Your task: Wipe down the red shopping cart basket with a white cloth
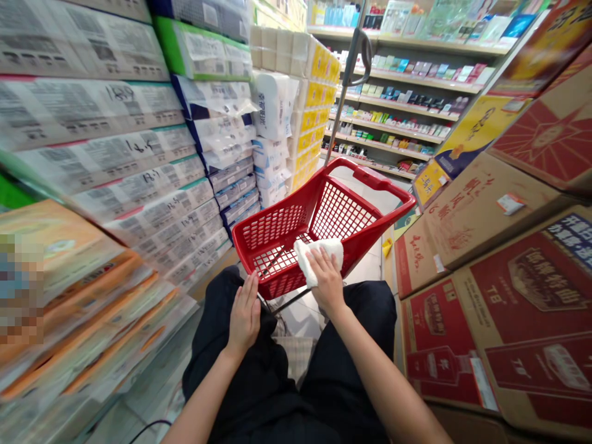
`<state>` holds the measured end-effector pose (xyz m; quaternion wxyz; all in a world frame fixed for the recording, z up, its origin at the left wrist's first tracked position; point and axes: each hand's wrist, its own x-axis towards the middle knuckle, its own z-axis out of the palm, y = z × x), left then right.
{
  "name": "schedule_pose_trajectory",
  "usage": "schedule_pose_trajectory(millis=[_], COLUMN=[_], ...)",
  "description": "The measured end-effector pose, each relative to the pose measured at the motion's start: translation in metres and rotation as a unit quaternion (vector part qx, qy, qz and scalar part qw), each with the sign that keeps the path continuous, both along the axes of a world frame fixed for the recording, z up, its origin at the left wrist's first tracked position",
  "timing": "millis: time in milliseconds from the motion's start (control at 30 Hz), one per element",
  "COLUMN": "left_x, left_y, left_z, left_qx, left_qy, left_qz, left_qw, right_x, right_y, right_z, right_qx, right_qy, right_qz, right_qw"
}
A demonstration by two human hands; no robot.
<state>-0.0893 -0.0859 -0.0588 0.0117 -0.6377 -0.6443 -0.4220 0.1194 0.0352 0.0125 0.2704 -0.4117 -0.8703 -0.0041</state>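
Two bare arms reach out over dark trousers. Left hand lies flat on the leg, and its fingers are close together and hold nothing. Right hand is on a soft white pack, maybe a folded towel or tissue pack. Its fingers sit close together on top, pressing down, but I cannot tell if the thumb is under it. The pack is at the near edge of a red plastic shopping basket, half over the rim and half inside. So one white thing is at the basket now, and red mesh shows all around it. A long metal pole rises from the basket.

This is a narrow shop aisle with a pale tile floor. Big stacks of tissue packs stand on the left, and red printed cardboard boxes stand on the right. Far ahead, shelves hold small boxes.
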Motion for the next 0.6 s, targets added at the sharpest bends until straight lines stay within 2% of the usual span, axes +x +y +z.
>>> schedule_pose_trajectory(millis=[167,267,400,600], left_x=[-0.006,-0.01,-0.009,-0.004], left_y=[0.0,0.0,0.0,0.0], left_z=[-0.01,-0.014,-0.008,0.003], left_qx=[-0.005,-0.01,-0.01,-0.007], left_qy=[0.023,0.036,0.032,0.013], left_qz=[-0.006,-0.004,-0.01,-0.013], left_qw=[1.0,0.999,0.999,1.0], right_x=[-0.063,-0.072,-0.047,0.015], right_y=[-0.054,-0.063,-0.039,0.021], right_z=[-0.014,-0.018,-0.016,-0.011], right_qx=[-0.03,-0.03,-0.019,0.017], right_qy=[0.012,0.014,-0.009,0.031], right_qz=[0.108,0.133,0.164,0.076], right_qw=[0.994,0.991,0.986,0.996])
